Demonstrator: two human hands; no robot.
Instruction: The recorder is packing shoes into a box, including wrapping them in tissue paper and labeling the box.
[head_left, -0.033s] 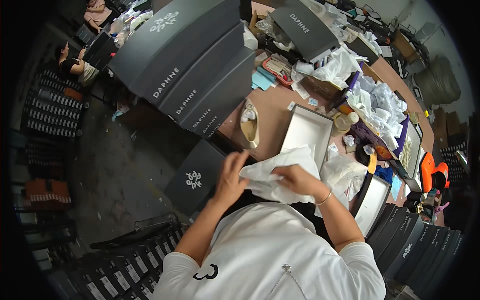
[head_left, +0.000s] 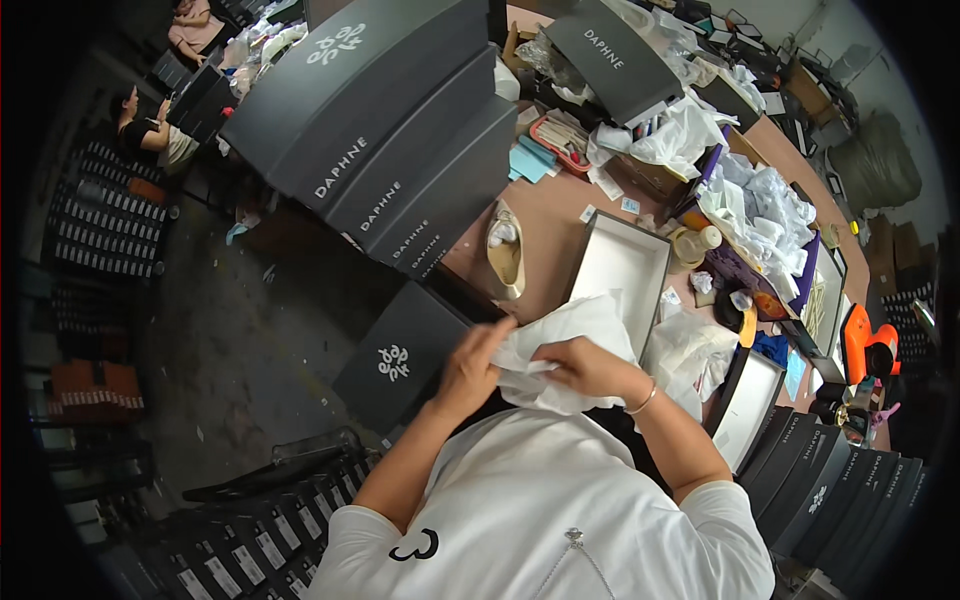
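White tissue paper (head_left: pixel 560 350) is held between both hands at the near edge of the brown worktable (head_left: pixel 560 230), just in front of the person's chest. The left hand (head_left: pixel 470 365) is closed on the left side of the sheet, fingers curled into its folds, and the right hand (head_left: pixel 590 365) is clamped on the lower right part, a thin bracelet showing at the wrist. The paper is crumpled and bunched, not spread flat. Just beyond it, an open shoe box (head_left: pixel 625 265) with a pale interior is seen on the table, and nothing can be made out inside it. A beige high-heeled shoe (head_left: pixel 503 250) lies to the left of the box, apart from the paper and untouched. A dark box lid (head_left: pixel 400 350) with a white emblem is propped at the near left table edge, close to the left hand. Judged from this, the work looks to be at an early stage: the paper is in hand, but the box is not yet lined, the shoe is not yet wrapped or placed, and the lid is off.
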